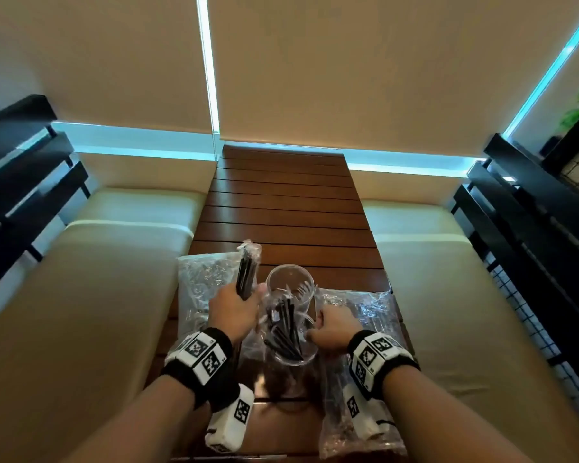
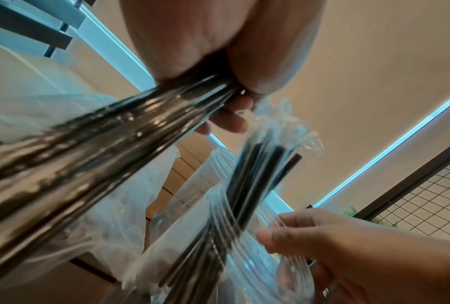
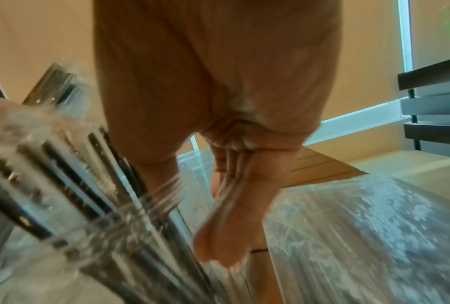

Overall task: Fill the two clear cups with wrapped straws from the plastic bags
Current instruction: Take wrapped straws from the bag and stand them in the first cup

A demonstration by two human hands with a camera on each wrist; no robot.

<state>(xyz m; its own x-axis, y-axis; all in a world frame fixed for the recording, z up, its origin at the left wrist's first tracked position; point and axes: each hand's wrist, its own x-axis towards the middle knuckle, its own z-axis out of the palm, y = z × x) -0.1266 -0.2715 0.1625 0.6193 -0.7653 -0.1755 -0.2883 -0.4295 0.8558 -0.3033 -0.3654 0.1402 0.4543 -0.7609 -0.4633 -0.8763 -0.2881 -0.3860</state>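
Observation:
My left hand (image 1: 237, 311) grips a bundle of black wrapped straws (image 1: 247, 273) upright, left of the two clear cups. In the left wrist view the bundle (image 2: 101, 154) runs out from my curled fingers (image 2: 231, 121). The near cup (image 1: 291, 345) holds several wrapped straws (image 1: 283, 324) that lean across it. The far cup (image 1: 290, 284) stands right behind it; its contents are unclear. My right hand (image 1: 331, 329) holds the near cup at its right rim, and in the right wrist view its fingers (image 3: 231, 195) curl at the cup's rim (image 3: 130, 207).
One clear plastic bag (image 1: 198, 289) lies left of the cups and another (image 1: 358, 369) lies under my right wrist. All sit on a narrow slatted wooden table (image 1: 281, 202). Cream bench cushions (image 1: 97, 279) flank it, with dark slatted backs (image 1: 532, 228) beyond.

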